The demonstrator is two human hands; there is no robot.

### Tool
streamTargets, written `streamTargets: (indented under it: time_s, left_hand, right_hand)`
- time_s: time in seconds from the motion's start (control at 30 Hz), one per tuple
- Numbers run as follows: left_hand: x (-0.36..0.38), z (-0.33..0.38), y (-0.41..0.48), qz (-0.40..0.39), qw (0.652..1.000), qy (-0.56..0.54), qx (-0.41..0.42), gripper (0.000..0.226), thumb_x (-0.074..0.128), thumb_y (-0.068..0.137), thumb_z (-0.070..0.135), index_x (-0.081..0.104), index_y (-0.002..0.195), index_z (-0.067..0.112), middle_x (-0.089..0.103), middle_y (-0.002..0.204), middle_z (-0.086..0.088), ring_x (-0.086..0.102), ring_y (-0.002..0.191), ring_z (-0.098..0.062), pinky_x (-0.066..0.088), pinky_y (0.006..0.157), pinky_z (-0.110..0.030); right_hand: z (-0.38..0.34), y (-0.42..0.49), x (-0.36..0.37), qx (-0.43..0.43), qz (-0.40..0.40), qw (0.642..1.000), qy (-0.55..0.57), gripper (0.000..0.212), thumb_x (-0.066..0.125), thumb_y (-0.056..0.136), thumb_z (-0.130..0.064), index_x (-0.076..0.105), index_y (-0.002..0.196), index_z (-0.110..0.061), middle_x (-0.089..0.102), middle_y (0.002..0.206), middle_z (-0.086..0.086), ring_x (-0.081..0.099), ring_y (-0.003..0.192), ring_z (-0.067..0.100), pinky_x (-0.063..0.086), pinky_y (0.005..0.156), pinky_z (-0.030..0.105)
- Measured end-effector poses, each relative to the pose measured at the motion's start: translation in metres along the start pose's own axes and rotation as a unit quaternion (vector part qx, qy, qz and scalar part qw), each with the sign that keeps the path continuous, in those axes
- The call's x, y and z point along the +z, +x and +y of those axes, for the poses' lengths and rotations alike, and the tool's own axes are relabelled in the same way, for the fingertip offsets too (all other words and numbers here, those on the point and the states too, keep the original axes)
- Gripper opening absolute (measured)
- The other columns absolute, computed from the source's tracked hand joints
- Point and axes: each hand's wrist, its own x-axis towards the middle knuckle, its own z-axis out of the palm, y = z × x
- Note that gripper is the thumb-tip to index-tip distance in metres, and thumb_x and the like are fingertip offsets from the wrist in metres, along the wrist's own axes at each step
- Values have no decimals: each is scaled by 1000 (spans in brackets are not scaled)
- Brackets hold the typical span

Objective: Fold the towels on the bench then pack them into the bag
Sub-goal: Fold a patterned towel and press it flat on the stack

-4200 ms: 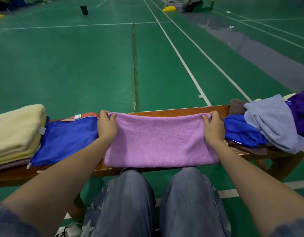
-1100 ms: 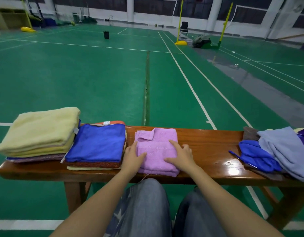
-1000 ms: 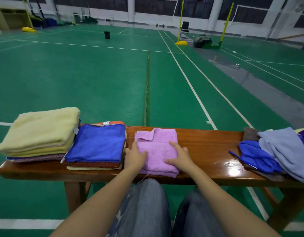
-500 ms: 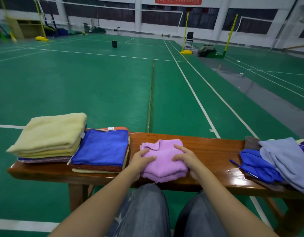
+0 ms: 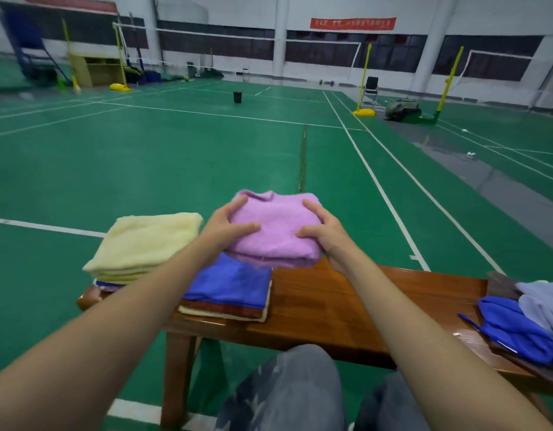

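Head view. The folded purple towel point(image 5: 275, 225) is up off the bench point(image 5: 346, 300), carried in the air between both hands.

The left hand point(image 5: 225, 227) grips its left side, thumb lying on top and fingers point(image 5: 238, 202) curled round the far left corner. The right hand point(image 5: 325, 234) mirrors it on the right side, thumb on top and fingers point(image 5: 312, 206) curled over the far right corner. Both hands are closed on the cloth and squeeze the bundle inward. I can't tell how far the fingers reach underneath.

- **Below the left fingers:** a folded blue towel point(image 5: 234, 281) on top of a small stack.
- **Further out past the left fingers:** a folded yellow towel point(image 5: 144, 241) stack.
- **Below the right fingers:** bare bench wood.
- **Well off past the right fingers:** a loose pile point(image 5: 524, 318) of unfolded cloth, blue and pale grey.
- **Bag:** not in view.

Handling, as a judgement:
- The towel looks like soft terry: light, limp, not slippery, not fragile.
- The bundle looks puffy, and the far edge between the fingers bulges up, so the folds will probably spring open if one side is let go.
- Best hold is both side edges, thumbs on top and fingers under, pinching all the layers together.
- For setting it down, a flat palm on top should keep the fold shut.
- The likely landing spot is the blue towel under the left fingers. It should go down level so the layers don't slide.

The loose pile is not yet folded and nothing is packed, so the task looks far from finished.
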Motion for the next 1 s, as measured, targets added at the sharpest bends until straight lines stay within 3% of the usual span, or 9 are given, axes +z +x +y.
streamTargets:
  time_s: [0.1,0.17,0.3,0.43,0.63,0.7,0.8,0.9,1.0]
  left_hand:
    - [-42,-11,-2,11,999,37,-9,74,74,75,2,41,141,14,44,130,3,46,115,-12,36,94,-19]
    - [-60,-32,-5,-4,993,109,-45,74,74,78,5,38,142,11,41,139,-4,45,122,-18,36,98,-23]
    - [-62,-76,-13,-100,925,339,-139,66,66,87,31,37,143,11,10,152,-13,21,140,-28,20,112,-30]
    - [-51,-93,-13,-102,897,424,-69,63,59,88,43,41,141,15,3,157,-7,8,143,-26,13,115,-37]
    - [-43,-103,-13,-102,890,443,-39,69,49,91,53,33,145,13,-2,159,-1,-2,146,-19,6,117,-36]
    - [-39,-105,-16,-66,862,501,37,73,36,89,64,35,144,16,3,159,0,-2,146,-17,3,116,-33]
    - [-29,-111,-24,-63,860,498,91,92,8,73,78,36,143,27,20,156,4,14,144,-15,8,116,-31]
    - [-29,-129,-26,-119,865,485,52,115,-11,55,92,26,147,33,22,155,8,20,142,-12,16,115,-32]
    - [-31,-137,-26,-123,864,487,39,114,-12,54,92,22,147,36,19,156,11,18,142,-10,14,115,-32]
  right_hand:
    - [7,12,40,-35,-41,998,-41,75,62,73,15,44,139,-15,48,126,4,48,108,14,44,83,14]
    - [30,18,62,-5,-62,997,-51,76,63,73,14,41,141,-13,47,133,8,47,112,15,43,88,18]
    - [92,15,81,132,-99,972,-166,76,67,75,1,36,143,-10,36,145,13,43,126,24,40,100,29]
    - [98,15,77,128,-72,979,-139,70,63,76,2,41,141,-10,37,144,10,43,124,25,42,91,29]
    - [93,1,70,53,-33,981,-186,63,63,78,-2,45,137,-12,39,138,10,43,112,16,41,87,23]
    - [97,-4,71,-7,-23,950,-312,60,65,80,-13,45,137,-17,33,139,6,37,115,15,35,91,21]
    - [101,-6,75,-104,-62,891,-437,60,63,83,-43,43,138,-29,25,150,-5,21,136,18,22,114,37]
    - [112,-7,77,-68,-129,885,-442,66,56,84,-57,35,142,-33,21,154,-8,16,142,17,16,117,41]
    - [122,-13,77,-44,-128,905,-402,67,56,85,-56,31,144,-35,15,155,-11,15,142,17,20,116,42]
